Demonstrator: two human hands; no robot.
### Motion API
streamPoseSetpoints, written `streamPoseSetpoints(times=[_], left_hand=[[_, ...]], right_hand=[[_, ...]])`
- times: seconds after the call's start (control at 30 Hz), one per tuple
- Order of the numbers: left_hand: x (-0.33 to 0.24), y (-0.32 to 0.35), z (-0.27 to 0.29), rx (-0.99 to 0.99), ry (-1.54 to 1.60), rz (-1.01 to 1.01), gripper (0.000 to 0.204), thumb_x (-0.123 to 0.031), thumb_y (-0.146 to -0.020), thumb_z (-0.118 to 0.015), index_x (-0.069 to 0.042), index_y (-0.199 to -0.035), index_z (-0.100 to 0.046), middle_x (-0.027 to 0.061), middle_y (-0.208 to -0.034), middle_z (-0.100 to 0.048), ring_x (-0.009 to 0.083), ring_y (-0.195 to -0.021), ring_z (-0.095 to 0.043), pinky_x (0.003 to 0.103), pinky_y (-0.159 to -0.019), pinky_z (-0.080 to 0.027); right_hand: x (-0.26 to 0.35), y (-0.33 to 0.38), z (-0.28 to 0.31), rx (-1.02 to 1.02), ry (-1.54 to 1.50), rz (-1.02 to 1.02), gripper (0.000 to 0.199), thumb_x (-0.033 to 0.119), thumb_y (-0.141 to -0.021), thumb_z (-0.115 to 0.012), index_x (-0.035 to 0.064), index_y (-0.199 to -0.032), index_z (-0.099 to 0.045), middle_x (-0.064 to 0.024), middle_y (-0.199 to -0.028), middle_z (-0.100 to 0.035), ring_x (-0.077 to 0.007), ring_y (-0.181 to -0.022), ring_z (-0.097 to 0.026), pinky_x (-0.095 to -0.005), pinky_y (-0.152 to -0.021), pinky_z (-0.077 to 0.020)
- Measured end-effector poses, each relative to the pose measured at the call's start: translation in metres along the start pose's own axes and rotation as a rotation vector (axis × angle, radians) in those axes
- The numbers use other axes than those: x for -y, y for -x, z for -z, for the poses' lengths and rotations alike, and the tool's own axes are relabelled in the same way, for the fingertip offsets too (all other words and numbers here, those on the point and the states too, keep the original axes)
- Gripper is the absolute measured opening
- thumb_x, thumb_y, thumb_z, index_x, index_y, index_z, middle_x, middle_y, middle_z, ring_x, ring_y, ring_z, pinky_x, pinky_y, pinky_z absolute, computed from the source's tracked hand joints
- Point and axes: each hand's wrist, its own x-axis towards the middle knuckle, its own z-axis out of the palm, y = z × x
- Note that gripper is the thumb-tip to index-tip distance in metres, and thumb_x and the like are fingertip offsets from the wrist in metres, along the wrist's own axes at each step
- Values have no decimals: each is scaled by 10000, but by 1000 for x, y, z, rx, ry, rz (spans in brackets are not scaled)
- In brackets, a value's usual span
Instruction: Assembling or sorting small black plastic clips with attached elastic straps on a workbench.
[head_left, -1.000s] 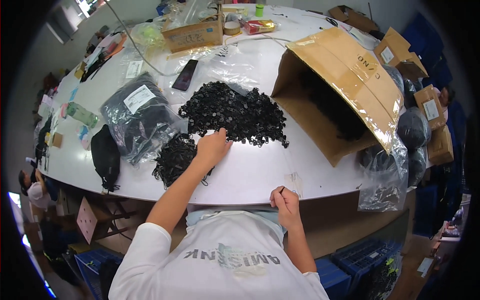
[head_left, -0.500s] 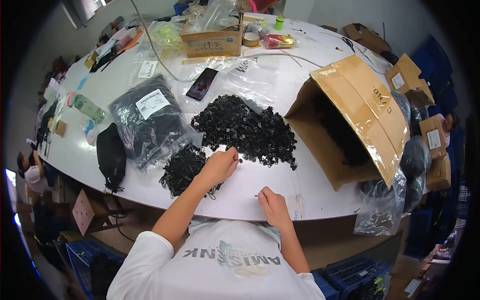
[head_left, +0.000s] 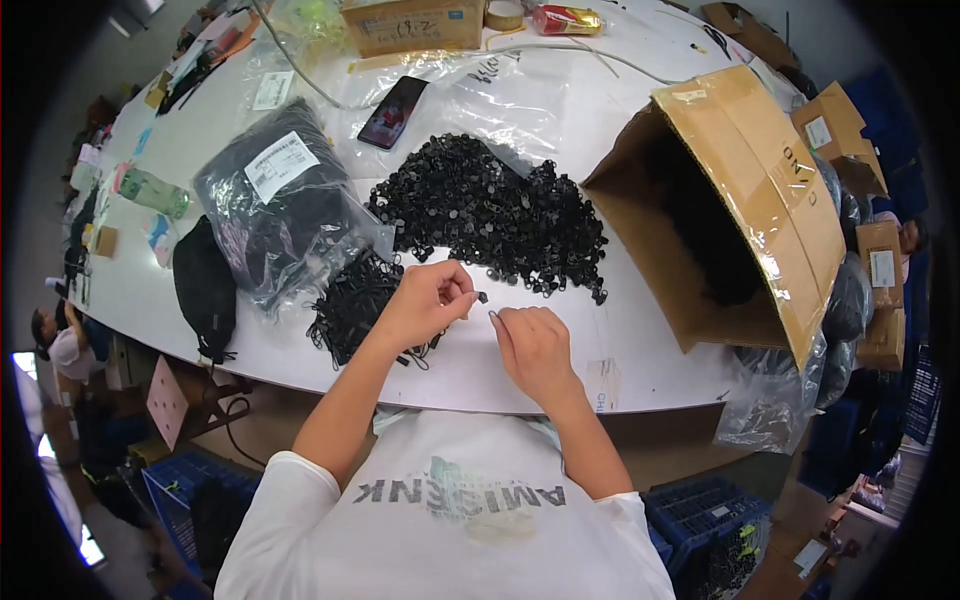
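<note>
While both hands were held close together above the near part of the white table (head_left: 670, 370), a small black piece (head_left: 482, 297) was pinched at the thumb and fingertips of the left hand (head_left: 438, 303), with its other fingers curled in; the right hand (head_left: 537, 347) was held just beside it, slightly nearer and to the right, its fingers bent and closed on a thin dark item (head_left: 492, 314), mostly hidden, whose kind could not be told; between the two hands a narrow gap was left. Beyond them, on the table, a broad heap of small black parts (head_left: 480, 215) was spread, by which a flat clear plastic sheet (head_left: 530, 100) was met at the far side; a phone (head_left: 394, 112) was seen face up at the far left of the heap. To the left of the left hand, a tangle of black cords (head_left: 350, 310) was partly covered by the forearm; farther left, a labelled clear bag of black goods (head_left: 300, 215) was flanked by a black pouch (head_left: 205, 285); at the right, a large cardboard box (head_left: 760, 180) was tipped onto its side, with dark contents shown inside.
</note>
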Motion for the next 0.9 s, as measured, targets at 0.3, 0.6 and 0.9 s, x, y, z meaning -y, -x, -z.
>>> streamPoseSetpoints(times=[0.3,0.6,0.9], left_hand=[[1,8,-5,-17,-120,-60,126,-82,-818,-642,17,-772,-578,26,-551,-543,73,-494,-477,237,-477,-400],[-16,18,-7,65,-340,-185,93,-62,-777,-613,8,-741,-562,116,-562,-573,255,-509,-584,330,-491,-446],[-10,25,-15,27,-388,-273,117,-108,-766,-614,-5,-730,-572,135,-570,-572,300,-528,-592,366,-492,-444]], right_hand=[[1,-2,-6,-121,166,90,175,69,-745,-716,15,-896,-646,-31,-535,-480,-174,-464,-464,-311,-470,-357],[13,7,-9,16,259,105,168,49,-692,-657,18,-857,-661,-10,-517,-489,-153,-468,-481,-294,-474,-352],[19,19,-14,99,266,116,74,72,-762,-669,54,-733,-603,-25,-511,-503,-176,-457,-498,-309,-469,-363]])
